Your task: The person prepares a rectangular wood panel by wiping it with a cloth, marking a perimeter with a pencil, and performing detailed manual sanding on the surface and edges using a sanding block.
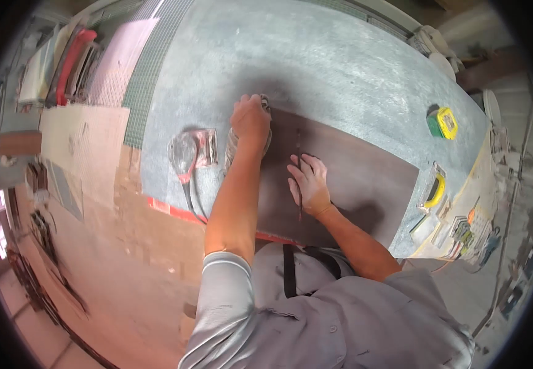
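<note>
A dark brown, flat rectangular sheet [365,166] lies on the grey work table in front of me. My left hand [251,120] is closed on a crumpled, greyish patterned cloth [232,147] at the sheet's far left corner. Part of the cloth is hidden under the hand and forearm. My right hand [309,182] rests on the sheet with its fingers stretched out and apart. A thin dark line [298,138] runs along the sheet and passes under these fingers; whether it is a mark or a slim object I cannot tell.
A rounded tool with a red-and-black cord [183,154] lies on the table [229,49], left of my left forearm. To the right are a yellow-and-green tape measure [446,123] and a yellow-handled tool [437,189]. Several small tools [463,230] sit at the right edge.
</note>
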Tool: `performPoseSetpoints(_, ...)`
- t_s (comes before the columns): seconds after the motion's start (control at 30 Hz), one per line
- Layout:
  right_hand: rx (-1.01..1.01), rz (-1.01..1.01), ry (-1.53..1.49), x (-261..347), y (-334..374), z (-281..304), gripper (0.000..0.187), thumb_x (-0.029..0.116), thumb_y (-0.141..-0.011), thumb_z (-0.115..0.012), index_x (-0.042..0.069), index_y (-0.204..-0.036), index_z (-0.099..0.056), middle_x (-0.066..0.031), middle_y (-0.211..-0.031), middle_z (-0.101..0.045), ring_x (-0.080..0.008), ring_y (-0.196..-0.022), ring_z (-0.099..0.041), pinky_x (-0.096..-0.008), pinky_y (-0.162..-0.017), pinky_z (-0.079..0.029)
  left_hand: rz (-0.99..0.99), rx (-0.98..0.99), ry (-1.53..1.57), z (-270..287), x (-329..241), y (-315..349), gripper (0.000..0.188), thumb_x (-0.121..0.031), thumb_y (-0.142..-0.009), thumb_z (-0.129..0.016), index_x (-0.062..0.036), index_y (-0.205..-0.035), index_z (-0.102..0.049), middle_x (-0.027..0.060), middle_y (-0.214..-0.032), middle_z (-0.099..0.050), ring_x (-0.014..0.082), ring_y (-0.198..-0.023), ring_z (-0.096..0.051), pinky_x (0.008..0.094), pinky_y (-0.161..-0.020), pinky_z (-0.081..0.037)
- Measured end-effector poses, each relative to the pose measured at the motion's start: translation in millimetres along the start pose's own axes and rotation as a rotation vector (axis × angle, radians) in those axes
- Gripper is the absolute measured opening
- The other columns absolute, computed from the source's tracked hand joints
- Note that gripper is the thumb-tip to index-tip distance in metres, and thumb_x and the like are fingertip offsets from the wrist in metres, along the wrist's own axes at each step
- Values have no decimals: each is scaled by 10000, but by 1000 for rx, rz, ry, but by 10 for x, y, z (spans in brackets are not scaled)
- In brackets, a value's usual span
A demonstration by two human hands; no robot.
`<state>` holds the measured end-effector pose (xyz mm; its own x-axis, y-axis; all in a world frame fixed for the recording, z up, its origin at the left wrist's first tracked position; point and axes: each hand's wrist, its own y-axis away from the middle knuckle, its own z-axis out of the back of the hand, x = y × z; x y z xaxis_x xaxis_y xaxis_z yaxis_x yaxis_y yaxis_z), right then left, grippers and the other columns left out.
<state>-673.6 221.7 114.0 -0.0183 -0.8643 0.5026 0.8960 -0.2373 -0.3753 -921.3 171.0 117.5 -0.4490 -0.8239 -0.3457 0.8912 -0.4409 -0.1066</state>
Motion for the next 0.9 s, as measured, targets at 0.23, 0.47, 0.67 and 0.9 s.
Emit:
performPoseSetpoints(0.23, -58, -13, 18, -68, 26, 133, 479, 84, -857, -764, 87, -1318, -630, -132, -1455, -632, -408, -1338, -527, -584, -1135, -421, 3, 144, -71, 114, -43, 298, 266, -207, -892, -744, -133, -1146, -720, 136, -1118, -700, 389, -1063, -677, 502, -893, -568)
performPoseSetpoints(0.47, -145, 1, -54, 53, 48, 189, 456, 96, -858, -766, 78, -1298, -647, -119, -1463, -629, -402, -1352, -517, -570, -1143, -410, 110, 229, -264, 957, 1401, 3146, 405, -295, -952, -678, -112, -1313, -683, 163, -1361, -663, 392, -1220, -646, 519, -994, -556)
performPoseSetpoints(0.67, -201, -4, -126, 208, 113, 310, 472, 187, -848, -820, 74, -1282, -671, -126, -1425, -659, -389, -1333, -545, -510, -1119, -445, 968, 563, 576, 1434, 2846, 5014, 387, -379, -1033, -621, -46, -1206, -714, 146, -1075, -740, 339, -1017, -726, 505, -861, -617)
performPoseSetpoints(0.9, -3, 62, -417, 1313, 639, 218, 628, 440, -905, -825, 73, -1380, -640, -193, -1425, -651, -377, -1275, -641, -502, -1087, -510, 1192, 214, 1756, 1433, 1825, 3836, 486, -439, -1135, -437, -28, -1317, -624, 195, -1296, -691, 362, -1119, -715, 560, -904, -642)
